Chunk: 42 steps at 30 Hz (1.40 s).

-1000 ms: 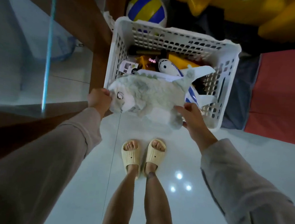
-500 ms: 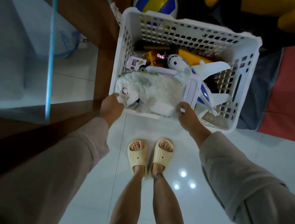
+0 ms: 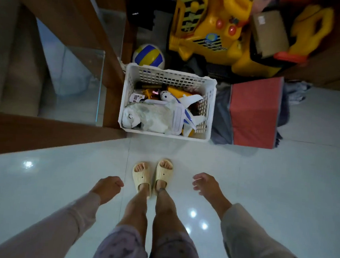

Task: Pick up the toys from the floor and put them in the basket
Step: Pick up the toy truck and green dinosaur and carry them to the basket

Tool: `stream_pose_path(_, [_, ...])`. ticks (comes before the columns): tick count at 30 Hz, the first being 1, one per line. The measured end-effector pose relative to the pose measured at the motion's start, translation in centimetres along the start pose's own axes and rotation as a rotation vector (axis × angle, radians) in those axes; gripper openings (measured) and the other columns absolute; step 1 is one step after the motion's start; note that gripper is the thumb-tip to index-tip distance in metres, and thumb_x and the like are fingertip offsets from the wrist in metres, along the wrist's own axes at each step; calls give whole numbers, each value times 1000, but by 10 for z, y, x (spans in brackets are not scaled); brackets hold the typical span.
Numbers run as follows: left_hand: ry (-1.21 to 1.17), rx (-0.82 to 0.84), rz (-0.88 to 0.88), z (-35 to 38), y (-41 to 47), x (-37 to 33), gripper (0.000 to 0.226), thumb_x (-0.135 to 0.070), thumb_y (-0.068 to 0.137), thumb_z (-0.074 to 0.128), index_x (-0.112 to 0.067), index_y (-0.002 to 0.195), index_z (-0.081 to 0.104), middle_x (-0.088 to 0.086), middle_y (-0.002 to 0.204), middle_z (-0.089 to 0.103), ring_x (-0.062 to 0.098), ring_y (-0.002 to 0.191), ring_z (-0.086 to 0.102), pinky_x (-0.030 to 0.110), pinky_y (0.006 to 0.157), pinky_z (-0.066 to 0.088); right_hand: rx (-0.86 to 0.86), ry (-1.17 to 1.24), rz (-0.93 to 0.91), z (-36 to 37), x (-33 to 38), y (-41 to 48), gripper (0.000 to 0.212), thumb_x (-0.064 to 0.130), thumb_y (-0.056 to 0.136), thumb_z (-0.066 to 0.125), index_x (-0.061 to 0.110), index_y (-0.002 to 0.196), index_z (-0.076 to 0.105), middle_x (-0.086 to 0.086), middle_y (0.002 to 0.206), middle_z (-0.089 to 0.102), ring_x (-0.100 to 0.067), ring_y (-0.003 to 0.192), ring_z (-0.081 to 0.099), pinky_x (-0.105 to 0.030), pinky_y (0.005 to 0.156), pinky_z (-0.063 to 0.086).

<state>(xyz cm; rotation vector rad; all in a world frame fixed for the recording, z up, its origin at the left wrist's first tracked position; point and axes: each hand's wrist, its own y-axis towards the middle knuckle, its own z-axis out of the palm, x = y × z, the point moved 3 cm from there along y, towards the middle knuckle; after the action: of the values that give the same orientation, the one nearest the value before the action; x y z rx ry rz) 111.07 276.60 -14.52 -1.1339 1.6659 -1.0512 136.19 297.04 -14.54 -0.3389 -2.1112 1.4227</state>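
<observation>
The white plastic basket (image 3: 165,136) stands on the tiled floor ahead of my feet. A grey-white plush animal (image 3: 148,117) lies inside along its near wall, beside a white and blue toy aeroplane (image 3: 184,106) and several smaller toys. My left hand (image 3: 107,189) hangs low left of my feet, fingers curled in, holding nothing. My right hand (image 3: 206,185) hangs right of my feet, fingers apart and empty. Both hands are well back from the basket.
A blue, yellow and white ball (image 3: 149,56) sits behind the basket. A big yellow ride-on toy (image 3: 217,28) and a cardboard box (image 3: 269,32) fill the far side. A red-topped box (image 3: 254,113) stands right of the basket. Wooden furniture with a glass panel (image 3: 79,81) is on the left.
Both hands let go of the plush animal, which now lies in the basket, and drew back beside my legs. I have straightened up, so the view is higher.
</observation>
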Motion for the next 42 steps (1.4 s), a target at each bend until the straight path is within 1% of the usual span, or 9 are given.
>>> stream_pose_path(10, [-116,-77,-22,-14,-90,31,22,-4,88,54,1,105,67,20,116,67,38,108,62,34,96,48,-41,-66,1,-2,-41,-118,13,-1,89,46,3,90,59,-12,78,61,-21,62,57,-26,57,41])
stream_pose_path(12, [-216,-103,-11,-19,-104,29,17,-3,88,53,-4,97,67,17,105,67,34,94,64,18,74,53,-55,-116,-33,1,-45,-122,16,-1,88,49,-1,97,62,-13,84,61,-25,75,58,-31,68,44])
stream_pose_path(14, [-366,-134,-17,-21,-120,29,14,2,88,51,-6,87,62,16,92,62,28,76,57,4,39,41,-57,-230,-80,-1,-45,-123,23,2,87,52,-4,105,65,-13,94,63,-27,92,59,-32,79,43])
stream_pose_path(16, [-519,-187,-14,-22,-135,33,19,7,88,47,-7,79,58,12,80,59,20,64,51,3,31,32,-22,-269,-67,-5,-39,-122,21,4,87,54,-3,103,65,-16,92,65,-30,88,62,-32,74,45])
stream_pose_path(20, [-973,-269,-51,-18,-160,53,32,5,92,38,-6,67,54,6,59,55,15,48,52,7,27,31,78,-332,11,-23,-10,-103,8,7,89,53,5,85,59,-14,71,59,-22,57,52,-23,55,38])
stream_pose_path(26, [-1420,-401,-236,68,-199,101,25,-4,95,40,-10,77,55,9,77,55,20,60,49,22,56,30,142,-684,-86,-47,69,-66,12,8,91,51,10,80,56,-9,70,57,-20,58,52,-27,56,37])
stream_pose_path(30, [-1653,-389,-365,163,-218,96,14,-6,94,45,-7,89,58,11,86,59,21,65,53,23,60,35,124,-939,-256,-40,111,-51,10,6,91,51,9,83,55,-5,70,56,-17,59,52,-28,55,44])
stream_pose_path(35, [-1981,-415,-548,281,-227,63,13,-1,93,45,-2,89,58,12,74,56,22,61,49,22,59,33,262,-1212,-308,24,127,-52,20,5,90,48,10,71,52,-10,69,53,-21,56,49,-26,53,38])
stream_pose_path(42, [-2323,-390,-705,380,-235,15,14,0,91,46,-3,83,58,11,73,54,22,59,45,22,56,34,549,-1440,-498,148,97,-109,12,6,93,45,7,92,57,-9,79,59,-18,63,54,-26,57,40])
